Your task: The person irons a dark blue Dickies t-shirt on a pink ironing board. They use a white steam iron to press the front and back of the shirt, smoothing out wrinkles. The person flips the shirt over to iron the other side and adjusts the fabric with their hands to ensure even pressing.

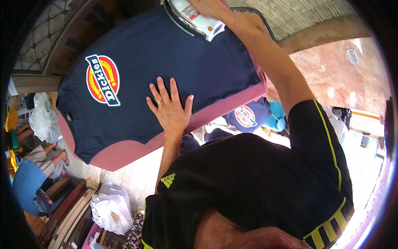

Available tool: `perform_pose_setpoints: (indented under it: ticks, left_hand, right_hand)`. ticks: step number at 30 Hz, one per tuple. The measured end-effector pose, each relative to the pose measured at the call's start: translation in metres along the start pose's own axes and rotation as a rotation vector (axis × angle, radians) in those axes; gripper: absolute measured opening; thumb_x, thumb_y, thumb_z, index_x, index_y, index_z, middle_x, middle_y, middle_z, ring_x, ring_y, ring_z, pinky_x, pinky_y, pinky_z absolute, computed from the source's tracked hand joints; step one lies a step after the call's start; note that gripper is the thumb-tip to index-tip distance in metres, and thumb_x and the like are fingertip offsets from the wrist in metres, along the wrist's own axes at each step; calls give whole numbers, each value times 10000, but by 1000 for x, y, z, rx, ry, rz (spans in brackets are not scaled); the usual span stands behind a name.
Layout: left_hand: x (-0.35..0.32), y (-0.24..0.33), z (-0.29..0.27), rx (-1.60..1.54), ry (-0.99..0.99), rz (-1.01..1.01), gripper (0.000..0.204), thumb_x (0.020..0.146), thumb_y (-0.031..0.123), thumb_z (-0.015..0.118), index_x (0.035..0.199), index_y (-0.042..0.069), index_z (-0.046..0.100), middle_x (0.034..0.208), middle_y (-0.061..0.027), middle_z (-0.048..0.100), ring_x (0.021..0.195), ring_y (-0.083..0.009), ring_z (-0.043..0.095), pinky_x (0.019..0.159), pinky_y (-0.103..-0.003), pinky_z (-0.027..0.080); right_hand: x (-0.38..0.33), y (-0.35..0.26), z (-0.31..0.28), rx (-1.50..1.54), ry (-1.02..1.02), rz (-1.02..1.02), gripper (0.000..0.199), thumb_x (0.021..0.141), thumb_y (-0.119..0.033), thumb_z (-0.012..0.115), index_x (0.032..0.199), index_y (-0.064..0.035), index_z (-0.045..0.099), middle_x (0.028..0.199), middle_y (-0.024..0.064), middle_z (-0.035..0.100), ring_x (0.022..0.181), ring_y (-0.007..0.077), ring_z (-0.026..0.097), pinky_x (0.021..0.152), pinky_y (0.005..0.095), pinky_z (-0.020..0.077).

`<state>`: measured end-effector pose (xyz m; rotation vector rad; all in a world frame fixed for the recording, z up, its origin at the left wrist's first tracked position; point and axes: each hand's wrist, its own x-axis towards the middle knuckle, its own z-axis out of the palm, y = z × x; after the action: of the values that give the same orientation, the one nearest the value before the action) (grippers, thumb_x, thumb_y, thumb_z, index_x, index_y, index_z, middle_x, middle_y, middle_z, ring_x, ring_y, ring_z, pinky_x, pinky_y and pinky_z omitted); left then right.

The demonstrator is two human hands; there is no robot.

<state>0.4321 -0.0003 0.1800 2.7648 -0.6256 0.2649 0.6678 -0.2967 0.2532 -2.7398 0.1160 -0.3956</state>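
Shirt [166, 62], navy with a round logo, lies spread over the pink worktop [124, 153]. Left hand [170, 110] presses flat on it, fingers splayed; right hand [209, 6] grips a white iron [195, 18] at the shirt's far edge.

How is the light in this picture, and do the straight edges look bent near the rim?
In the head view, daylight at the lower right washes the floor out to near white, while the dark blue shirt under the left hand is evenly lit and sharp. The pink board edge curves with the fisheye. The right hand on the iron is cut by the top rim.
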Motion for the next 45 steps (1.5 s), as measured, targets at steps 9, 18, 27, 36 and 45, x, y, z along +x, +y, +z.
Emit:
perform_pose_setpoints:
  ticks: [9, 18, 27, 36, 45]
  left_hand:
    - [4, -1, 1, 34, 19, -7, 731, 925, 570, 535, 1528, 193, 366, 1615, -171, 233, 1488, -430, 175, 1124, -667, 186]
    - [-2, 0, 1, 130, -20, -75, 728, 915, 586, 525, 1525, 215, 382, 1624, -151, 223, 1508, -394, 140, 1162, -627, 141]
    - [2, 7, 1, 106, 35, -50, 723, 902, 602, 535, 1499, 210, 429, 1607, -146, 279, 1493, -391, 206, 1152, -616, 166]
    - [1, 1, 3, 114, 84, -49, 694, 903, 596, 529, 1475, 210, 463, 1590, -142, 322, 1480, -387, 244, 1156, -595, 171]
    - [4, -1, 14, 115, 144, -61, 673, 936, 581, 485, 1474, 179, 459, 1578, -143, 342, 1469, -374, 276, 1145, -600, 198]
  right_hand:
    - [-129, 38, -69, 130, -201, -187, 444, 1004, -427, 532, 1042, 13, 580, 882, 291, 657, 822, 441, 655, 744, 489, 504]
    - [-176, 73, -83, 159, 4, 154, 474, 1001, -453, 513, 1102, 3, 592, 849, 250, 676, 809, 401, 681, 749, 463, 514]
    - [5, 76, -62, 216, -40, 235, 606, 990, -460, 451, 1017, 111, 649, 813, 298, 683, 693, 397, 701, 665, 494, 559]
    - [-163, 82, -79, 200, -35, -151, 459, 1011, -411, 492, 1104, 21, 613, 863, 256, 679, 808, 364, 697, 749, 451, 532]
    - [-241, 82, -121, 302, -264, -174, 392, 1023, -382, 518, 1158, -23, 603, 906, 196, 644, 788, 292, 633, 736, 396, 501]
